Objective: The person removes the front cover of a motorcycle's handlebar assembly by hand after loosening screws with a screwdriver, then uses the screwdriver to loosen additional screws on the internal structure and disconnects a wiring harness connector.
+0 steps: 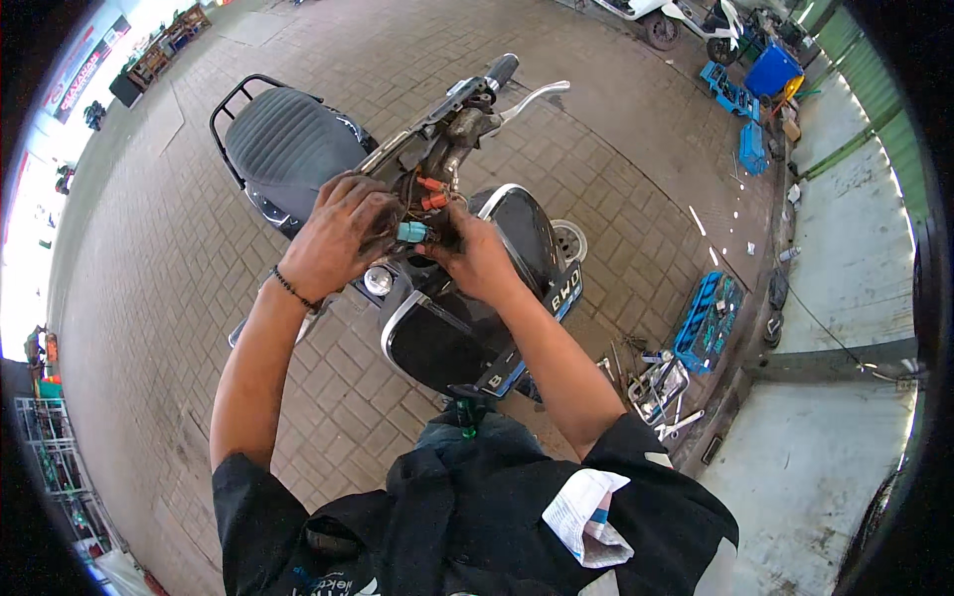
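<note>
A black scooter stands before me, its front opened up below the handlebar. Inside sit a light-blue wire connector and orange-red connectors among dark wires. My left hand, with a beaded bracelet at the wrist, has curled fingers at the left side of the blue connector. From the other side my right hand closes its thumb and fingers at the connector's right end and its wires. Both sets of fingertips are dirty and partly hidden.
The scooter's ribbed grey seat lies at the far left, and a brake lever juts out rightward. A blue toolbox and loose tools lie on the paving by the right wall. A white scooter stands farther back.
</note>
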The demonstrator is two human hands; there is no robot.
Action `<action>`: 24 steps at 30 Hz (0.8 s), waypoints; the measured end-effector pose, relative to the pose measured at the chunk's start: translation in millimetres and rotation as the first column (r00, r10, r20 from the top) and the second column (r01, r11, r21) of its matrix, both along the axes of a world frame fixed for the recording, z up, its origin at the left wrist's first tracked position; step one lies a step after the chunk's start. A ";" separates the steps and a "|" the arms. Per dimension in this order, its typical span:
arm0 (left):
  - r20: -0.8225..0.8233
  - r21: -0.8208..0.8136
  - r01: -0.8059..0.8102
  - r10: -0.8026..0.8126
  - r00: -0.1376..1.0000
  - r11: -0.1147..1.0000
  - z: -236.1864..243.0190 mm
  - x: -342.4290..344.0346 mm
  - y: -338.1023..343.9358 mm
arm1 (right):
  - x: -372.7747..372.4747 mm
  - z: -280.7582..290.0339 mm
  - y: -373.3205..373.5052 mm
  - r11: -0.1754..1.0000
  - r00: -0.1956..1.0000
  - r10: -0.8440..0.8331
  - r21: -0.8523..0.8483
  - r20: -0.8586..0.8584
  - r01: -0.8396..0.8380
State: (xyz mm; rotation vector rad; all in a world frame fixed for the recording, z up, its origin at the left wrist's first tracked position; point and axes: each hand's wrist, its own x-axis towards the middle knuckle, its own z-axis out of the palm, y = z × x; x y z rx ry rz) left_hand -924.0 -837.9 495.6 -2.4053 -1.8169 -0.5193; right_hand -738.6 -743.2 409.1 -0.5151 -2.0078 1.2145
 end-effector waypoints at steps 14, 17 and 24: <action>-0.254 0.002 -0.145 0.141 0.957 0.989 -10.1 11.4 -8.0 | 3.4 -8.4 -1.3 0.999 0.999 -0.040 -0.014 0.011 0.040; -0.325 0.055 -0.093 0.106 0.940 0.994 -12.7 21.6 -6.6 | 1.6 -15.9 0.1 0.994 0.998 -0.067 0.082 -0.020 0.069; -0.378 -0.040 0.109 -0.116 0.919 0.993 -9.6 26.1 23.6 | 8.3 -5.0 4.1 1.000 0.999 0.007 -0.029 0.049 -0.005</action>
